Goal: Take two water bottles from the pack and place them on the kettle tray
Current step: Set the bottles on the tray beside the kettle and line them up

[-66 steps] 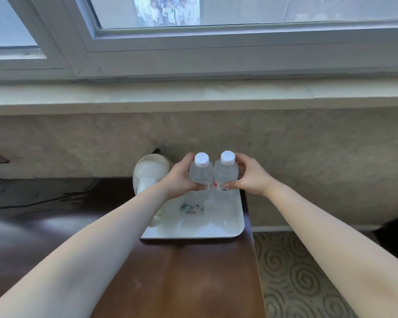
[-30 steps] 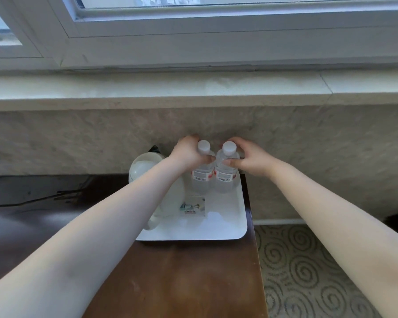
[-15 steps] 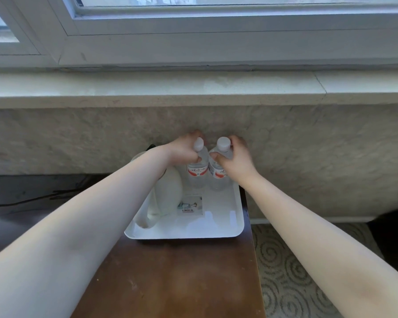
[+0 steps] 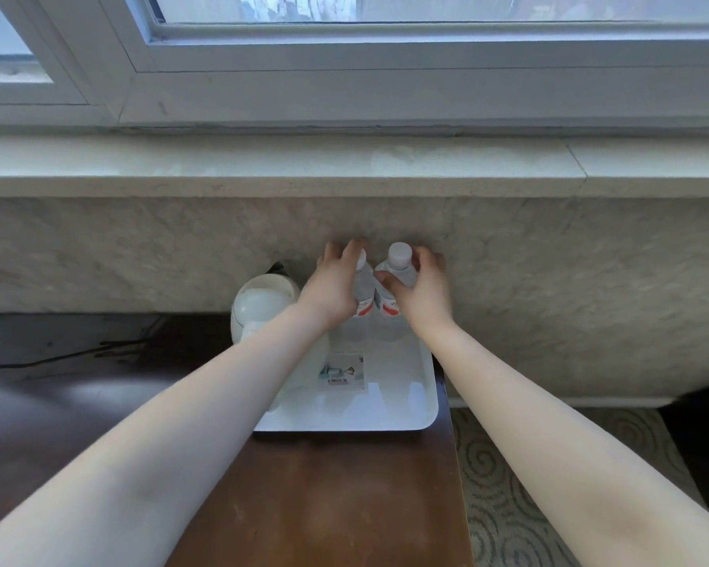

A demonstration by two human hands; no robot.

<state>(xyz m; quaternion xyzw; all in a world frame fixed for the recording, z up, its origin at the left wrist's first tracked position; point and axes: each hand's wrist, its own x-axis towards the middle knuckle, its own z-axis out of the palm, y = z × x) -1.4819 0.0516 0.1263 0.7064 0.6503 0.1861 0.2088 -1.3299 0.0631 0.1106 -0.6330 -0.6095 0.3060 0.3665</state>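
Both bottles are sitting lower and farther back than a moment ago, now upright at the far edge of the white tray (image 4: 422, 407), tight against the wall. The left hand (image 4: 332, 290) is wrapping the left bottle (image 4: 363, 286) at neck and shoulder, fingers (image 4: 355, 249) curling over its cap. The right hand (image 4: 424, 292) is gripping the right bottle (image 4: 396, 272), its cap showing clear. Both bottles are touching side by side, just right of the kettle (image 4: 263, 308), behind a small card (image 4: 342, 372). Placement is looking nearly finished; both hands are closed on them, so letting go without tipping is what remains, I'd say.
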